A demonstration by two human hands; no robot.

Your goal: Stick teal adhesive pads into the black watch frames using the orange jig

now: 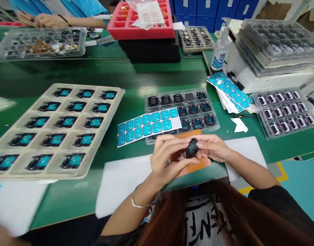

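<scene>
A small black watch case (192, 148) is held up between both hands, its dark face tilted. My left hand (165, 155) has its fingers closed along the case's left side. My right hand (212, 147) pinches the right edge with thumb and fingertips. Beneath them lies an orange pad (195, 168) on the green table. Just beyond, a sheet of blue square stickers (148, 125) partly covers a clear tray (215, 127) of black watch cases. Some of that tray's contents are hidden by the sheet and my hands.
At left stands a cream tray (121, 94) of watch cases with blue faces. More sticker sheets (230, 89), a marker (235, 81) and a spray bottle (220, 51) lie or stand at right, beside a tray of light frames (284, 111). Across the table are a red bin (143, 33) and a co-worker's hands (50, 20).
</scene>
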